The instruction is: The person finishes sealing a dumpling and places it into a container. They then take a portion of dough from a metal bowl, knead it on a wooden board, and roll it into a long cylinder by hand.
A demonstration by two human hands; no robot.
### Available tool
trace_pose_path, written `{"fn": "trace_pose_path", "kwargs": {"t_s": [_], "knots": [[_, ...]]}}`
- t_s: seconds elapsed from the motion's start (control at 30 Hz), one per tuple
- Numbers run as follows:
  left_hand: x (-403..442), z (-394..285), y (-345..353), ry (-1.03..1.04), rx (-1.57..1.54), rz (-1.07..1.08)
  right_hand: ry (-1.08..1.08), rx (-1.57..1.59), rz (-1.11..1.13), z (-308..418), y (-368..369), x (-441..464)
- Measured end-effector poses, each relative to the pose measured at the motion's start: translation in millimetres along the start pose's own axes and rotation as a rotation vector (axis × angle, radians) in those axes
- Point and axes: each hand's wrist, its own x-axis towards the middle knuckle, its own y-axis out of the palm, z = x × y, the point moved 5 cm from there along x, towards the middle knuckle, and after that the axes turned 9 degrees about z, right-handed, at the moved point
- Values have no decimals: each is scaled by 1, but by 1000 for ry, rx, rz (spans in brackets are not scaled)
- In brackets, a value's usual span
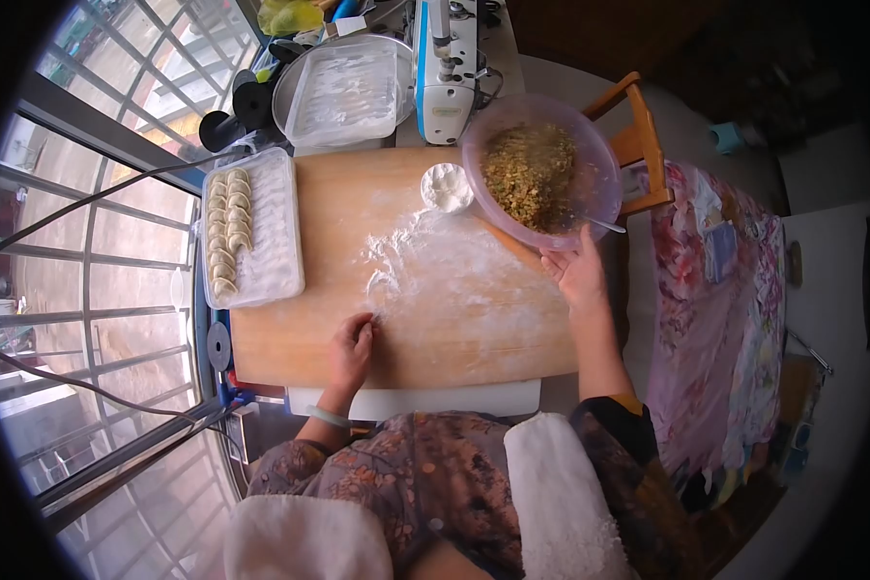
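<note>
My right hand (578, 274) is at the near rim of a translucent pink bowl (604, 145), thumb against the rim and fingers beneath it. Chopped greenish-brown filling (530, 179) lies in the bowl, and a spoon handle (604, 225) sticks out over the rim beside the thumb. My left hand (353, 350) rests near the front of the floured wooden board (338, 222), its fingers curled closed; whatever may be in them is hidden. Left of it, a white plastic tray (278, 275) holds two rows of folded dumplings (228, 227). A small bowl of flour (447, 188) stands beside the pink bowl.
Behind the board are a flour-dusted plastic tray (343, 92) on a round metal pan and a white-and-blue sewing machine (447, 77). A wooden chair (638, 145) stands at the right, near floral cloth (710, 319). A barred window (97, 261) borders the left side.
</note>
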Motion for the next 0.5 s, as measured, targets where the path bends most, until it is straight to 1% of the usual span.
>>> {"fn": "trace_pose_path", "kwargs": {"t_s": [0.1,0.17,0.2,0.3,0.37,0.4,0.43,0.5], "knots": [[1,5,2,4,-53,-9,-55,-154,-108,7,-47,-14],[0,3,3,50,70,5,-362,-812,-328,27,-94,-21],[1,-5,3,72,134,11,-512,-1140,-439,37,-95,-29],[12,-32,44,-18,-418,186,-540,-1788,-418,42,-94,-24],[28,-85,80,4,-566,393,-488,-1792,-328,35,-92,-16],[37,-108,101,-95,-696,483,-470,-1789,-292,33,-91,-10],[47,-127,126,-196,-825,574,-498,-1806,-289,33,-91,-7],[78,-148,179,-328,-1023,567,-545,-1848,-280,30,-97,-3]]}}
